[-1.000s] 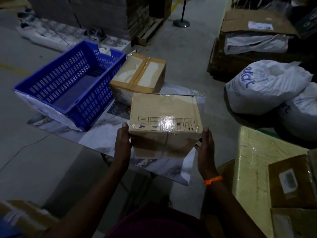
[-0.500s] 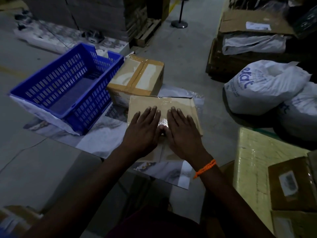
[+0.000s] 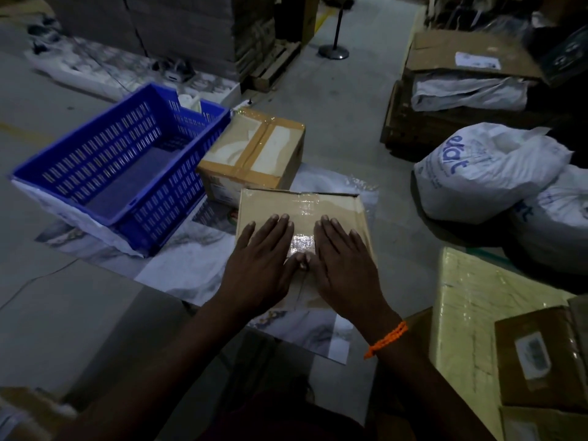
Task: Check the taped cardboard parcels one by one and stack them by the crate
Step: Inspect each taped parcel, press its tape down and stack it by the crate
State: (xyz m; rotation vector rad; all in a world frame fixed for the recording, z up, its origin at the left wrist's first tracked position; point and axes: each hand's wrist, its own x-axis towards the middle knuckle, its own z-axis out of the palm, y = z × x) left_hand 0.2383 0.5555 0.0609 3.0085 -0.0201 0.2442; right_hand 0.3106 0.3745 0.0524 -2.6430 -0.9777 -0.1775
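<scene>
This is a warehouse, a big room where goods are kept and packed. The floor [image 3: 350, 106] is bare grey concrete, with a yellow line [image 3: 321, 19] painted on it far back. Tall stacks of brown cardboard [image 3: 191, 23] sit on a wooden pallet [image 3: 273, 68]. A metal post [image 3: 334, 52] on a round foot stands in the walkway. On the right is a big open box [image 3: 461, 55] with a paper label, and fat white sacks [image 3: 486, 173] lie near it. A blue plastic crate [image 3: 127, 160] and a taped parcel [image 3: 254, 151] sit side by side, low down. The light is dim.
</scene>
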